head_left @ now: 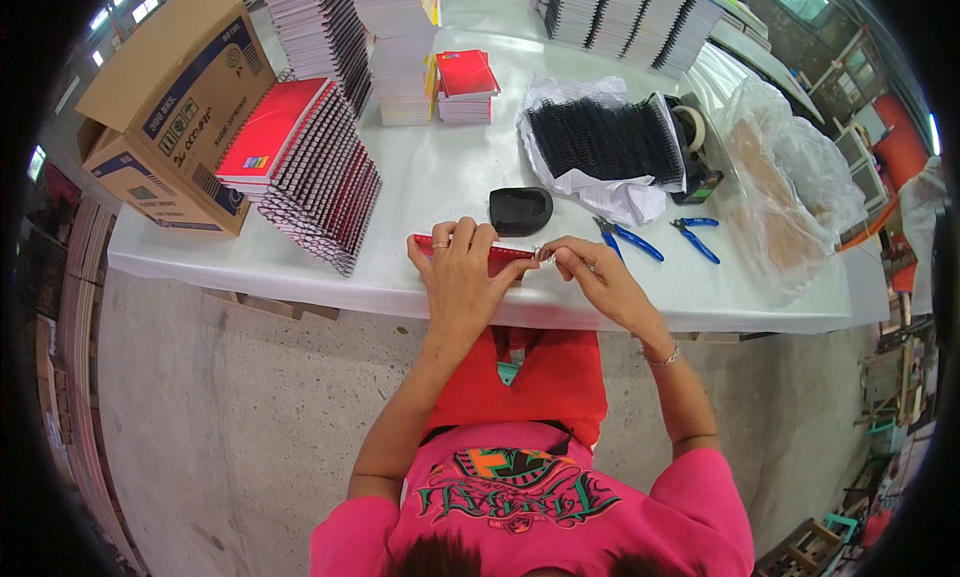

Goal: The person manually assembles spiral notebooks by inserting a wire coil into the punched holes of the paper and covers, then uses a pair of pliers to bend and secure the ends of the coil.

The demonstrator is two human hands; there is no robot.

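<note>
Close to the table's front edge, my left hand point(461, 277) is closed round a red-covered notebook point(507, 257), held up with its punched edge upward. At the right end of that edge is a thin spiral binding coil point(543, 257). My right hand point(603, 280) pinches the coil there; how far it runs into the holes is hidden by my fingers. Just beyond my hands lies a black shallow dish point(520, 211). To its right are two blue-handled cutters point(636, 241), the other cutters point(697, 239) being farther right.
A stack of bound red notebooks point(320, 182) stands left, beside a cardboard box point(185, 117). Black coils point(605, 142) lie on white paper, next to a tape dispenser point(695, 142) and plastic bags point(785, 167). Small red notebooks point(467, 74) and tall book stacks point(630, 22) are behind.
</note>
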